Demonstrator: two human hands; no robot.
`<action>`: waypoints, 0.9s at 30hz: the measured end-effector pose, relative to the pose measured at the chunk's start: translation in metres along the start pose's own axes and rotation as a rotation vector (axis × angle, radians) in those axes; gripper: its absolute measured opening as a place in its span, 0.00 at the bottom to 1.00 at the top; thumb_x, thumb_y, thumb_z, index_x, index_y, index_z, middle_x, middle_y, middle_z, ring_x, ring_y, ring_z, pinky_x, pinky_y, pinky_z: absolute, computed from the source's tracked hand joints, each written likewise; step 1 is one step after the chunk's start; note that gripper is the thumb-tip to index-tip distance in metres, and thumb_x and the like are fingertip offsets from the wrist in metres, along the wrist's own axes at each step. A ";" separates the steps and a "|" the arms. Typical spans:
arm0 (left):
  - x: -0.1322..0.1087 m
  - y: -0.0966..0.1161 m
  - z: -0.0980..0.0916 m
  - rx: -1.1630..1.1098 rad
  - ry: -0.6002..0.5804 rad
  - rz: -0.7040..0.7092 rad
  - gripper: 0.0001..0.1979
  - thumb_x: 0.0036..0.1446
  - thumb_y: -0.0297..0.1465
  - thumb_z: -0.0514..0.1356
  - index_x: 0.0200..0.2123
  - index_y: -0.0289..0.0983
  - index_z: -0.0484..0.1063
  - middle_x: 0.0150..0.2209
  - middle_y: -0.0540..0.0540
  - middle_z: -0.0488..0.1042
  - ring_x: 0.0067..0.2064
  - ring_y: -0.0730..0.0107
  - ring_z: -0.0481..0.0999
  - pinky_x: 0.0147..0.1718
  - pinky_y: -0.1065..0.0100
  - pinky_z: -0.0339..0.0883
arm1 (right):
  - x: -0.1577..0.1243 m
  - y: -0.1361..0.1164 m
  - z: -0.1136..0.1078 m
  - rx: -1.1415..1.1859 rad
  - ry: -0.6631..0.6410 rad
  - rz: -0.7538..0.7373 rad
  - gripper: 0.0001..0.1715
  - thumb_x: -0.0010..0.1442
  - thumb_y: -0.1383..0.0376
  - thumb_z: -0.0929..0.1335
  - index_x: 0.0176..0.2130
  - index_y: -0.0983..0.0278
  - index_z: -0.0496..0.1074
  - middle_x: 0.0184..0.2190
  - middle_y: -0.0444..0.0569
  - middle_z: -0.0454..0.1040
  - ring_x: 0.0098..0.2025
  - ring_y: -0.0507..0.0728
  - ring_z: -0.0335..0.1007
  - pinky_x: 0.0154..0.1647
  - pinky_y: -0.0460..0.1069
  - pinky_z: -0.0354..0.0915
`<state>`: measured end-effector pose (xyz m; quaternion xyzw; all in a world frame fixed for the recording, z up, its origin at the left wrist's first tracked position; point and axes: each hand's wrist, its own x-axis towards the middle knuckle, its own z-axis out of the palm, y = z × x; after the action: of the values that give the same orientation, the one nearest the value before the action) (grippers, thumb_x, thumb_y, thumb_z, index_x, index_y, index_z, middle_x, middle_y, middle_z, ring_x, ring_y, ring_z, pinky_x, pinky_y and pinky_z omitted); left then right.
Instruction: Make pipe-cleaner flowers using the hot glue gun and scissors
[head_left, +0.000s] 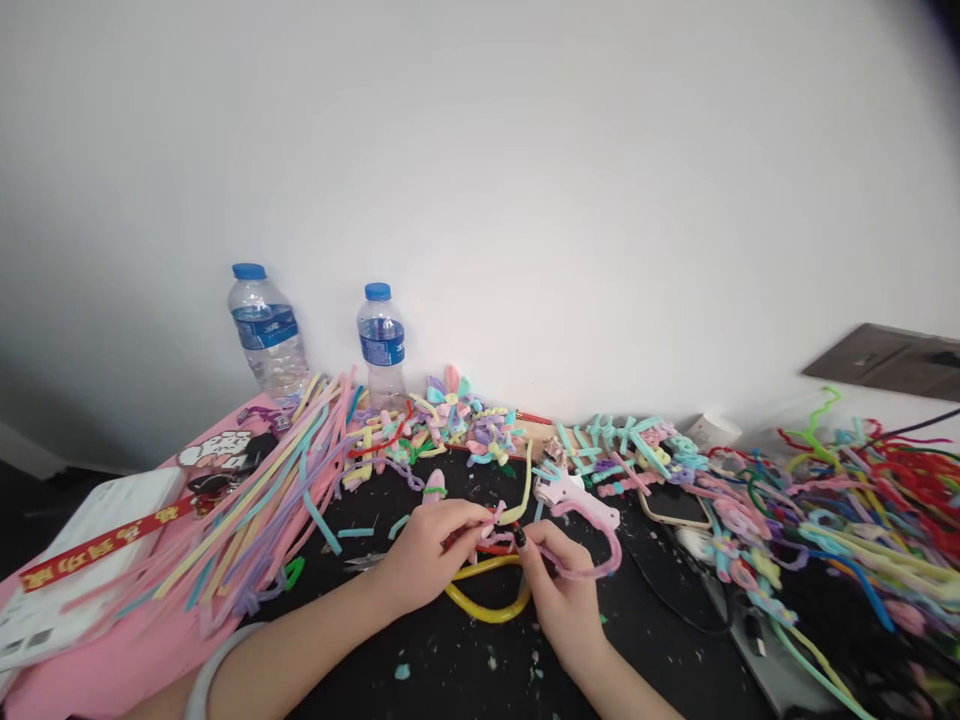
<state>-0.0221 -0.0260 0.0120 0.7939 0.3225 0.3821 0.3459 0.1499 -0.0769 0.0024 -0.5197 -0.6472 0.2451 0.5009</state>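
Pinching small bits of fuzzy stem close together, the left hand (439,550) and the right hand (562,595) meet in the middle, just over the black desk (465,675). Each hand seems to grip the pink stem (611,562) with its thumb and fingers. The fingers hide the spot where they meet, so I can't be sure if the ends are twisted there. The pink stem bends out past the right hand in a big round loop. A pale yellow stem (527,482) sticks up by the fingertips, with its top end free.

The piece in the hands looks only part made. The loop has been bent, but it is wide and open, and the yellow end is not tucked in. A yellow ring (487,612) lies on the desk under the hands.

Near the wall, a flower (452,397) looks all done, with petals in many colors. Lots of straight stems (315,440) lie on the left, not bent into anything yet. Blue scraps (356,532) lie near the scissors (364,562), so some cutting has probably been done too.
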 end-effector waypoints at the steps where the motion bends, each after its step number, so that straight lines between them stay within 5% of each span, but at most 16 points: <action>1: -0.001 0.000 0.000 0.000 -0.015 0.001 0.09 0.60 0.26 0.52 0.37 0.33 0.73 0.27 0.47 0.74 0.24 0.75 0.73 0.28 0.74 0.66 | 0.001 0.002 0.000 -0.017 -0.011 -0.044 0.13 0.61 0.65 0.62 0.27 0.64 0.70 0.23 0.46 0.69 0.25 0.53 0.66 0.26 0.46 0.63; 10: -0.001 0.008 -0.008 0.063 -0.147 0.021 0.12 0.61 0.27 0.51 0.36 0.37 0.75 0.29 0.47 0.74 0.29 0.73 0.72 0.33 0.72 0.66 | 0.015 0.005 0.001 -0.109 -0.044 -0.321 0.07 0.60 0.70 0.60 0.33 0.62 0.65 0.33 0.50 0.67 0.36 0.57 0.65 0.35 0.53 0.63; 19: -0.007 0.002 -0.007 -0.048 -0.122 0.016 0.12 0.61 0.28 0.51 0.37 0.36 0.75 0.26 0.47 0.74 0.26 0.73 0.72 0.31 0.72 0.67 | 0.013 0.008 0.007 -0.089 -0.061 -0.106 0.11 0.63 0.65 0.60 0.31 0.63 0.66 0.26 0.46 0.67 0.28 0.54 0.65 0.30 0.47 0.61; 27: -0.005 0.005 -0.003 -0.162 -0.161 -0.158 0.07 0.55 0.30 0.58 0.33 0.35 0.75 0.26 0.50 0.71 0.22 0.77 0.70 0.24 0.76 0.64 | 0.011 0.006 0.007 -0.107 -0.055 -0.109 0.10 0.62 0.65 0.60 0.30 0.63 0.66 0.24 0.44 0.68 0.25 0.52 0.65 0.27 0.45 0.60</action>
<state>-0.0259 -0.0317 0.0152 0.7636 0.3233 0.3136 0.4626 0.1462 -0.0632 -0.0009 -0.5031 -0.7001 0.1966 0.4670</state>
